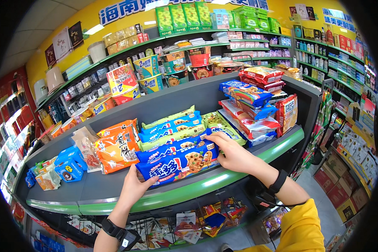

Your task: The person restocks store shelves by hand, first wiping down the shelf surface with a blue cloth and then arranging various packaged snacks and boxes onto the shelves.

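A blue packet of cookies [182, 165] stands on its long edge at the front of the grey shelf [91, 192]. My left hand [137, 184] grips its left end, thumb on the front face. At the other end, the fingers of my right hand [231, 151] reach over the top right corners of this packet and of a second blue packet [176, 148] right behind it. Farther back, green packets [173, 138] and light-blue packets [170, 127] stand in the same row. A green cookie packet [222, 124] lies beyond my right hand.
Orange bags [118, 145], a blue box [70, 165] and small packs [47, 176] stand to the left. Stacked biscuit packs [252, 107] rise at the right. A green price rail [189, 189] edges the shelf, with hanging snack bags [187, 225] below. Instant noodle tubs [149, 74] stand behind.
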The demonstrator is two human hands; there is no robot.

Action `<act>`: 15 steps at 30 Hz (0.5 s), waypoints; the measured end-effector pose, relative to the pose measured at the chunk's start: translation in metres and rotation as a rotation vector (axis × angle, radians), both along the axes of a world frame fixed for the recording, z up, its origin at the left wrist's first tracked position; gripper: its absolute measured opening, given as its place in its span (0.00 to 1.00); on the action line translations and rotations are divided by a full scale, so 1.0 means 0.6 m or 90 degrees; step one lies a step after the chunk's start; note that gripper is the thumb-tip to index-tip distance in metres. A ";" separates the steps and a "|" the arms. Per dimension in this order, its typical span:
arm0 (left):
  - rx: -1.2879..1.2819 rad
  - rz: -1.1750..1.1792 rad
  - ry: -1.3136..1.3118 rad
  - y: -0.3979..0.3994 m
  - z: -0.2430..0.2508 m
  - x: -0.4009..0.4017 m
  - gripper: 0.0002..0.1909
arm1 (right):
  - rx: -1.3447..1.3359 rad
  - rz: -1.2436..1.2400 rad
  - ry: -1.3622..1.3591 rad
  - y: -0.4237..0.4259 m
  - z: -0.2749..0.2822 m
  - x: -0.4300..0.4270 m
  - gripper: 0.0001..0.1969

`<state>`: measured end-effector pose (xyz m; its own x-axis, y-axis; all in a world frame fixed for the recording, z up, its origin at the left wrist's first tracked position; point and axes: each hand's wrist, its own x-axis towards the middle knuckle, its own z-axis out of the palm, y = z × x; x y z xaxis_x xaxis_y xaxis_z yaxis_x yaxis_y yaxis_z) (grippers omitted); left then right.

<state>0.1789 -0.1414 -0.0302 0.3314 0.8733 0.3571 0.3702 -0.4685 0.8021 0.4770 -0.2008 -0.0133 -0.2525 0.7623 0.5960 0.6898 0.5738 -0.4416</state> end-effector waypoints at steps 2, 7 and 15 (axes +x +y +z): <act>-0.002 -0.006 0.005 0.000 0.001 0.002 0.23 | -0.007 -0.011 -0.005 0.002 -0.002 -0.001 0.26; -0.002 -0.003 -0.009 0.006 -0.006 0.005 0.22 | -0.009 -0.039 0.000 0.006 -0.001 -0.003 0.26; -0.037 -0.028 -0.015 -0.002 0.010 0.000 0.25 | 0.000 -0.045 0.012 -0.007 -0.003 -0.002 0.25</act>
<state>0.1788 -0.1423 -0.0241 0.3615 0.8778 0.3144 0.3309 -0.4360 0.8369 0.4761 -0.2049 -0.0151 -0.1864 0.7781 0.5998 0.7207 0.5232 -0.4548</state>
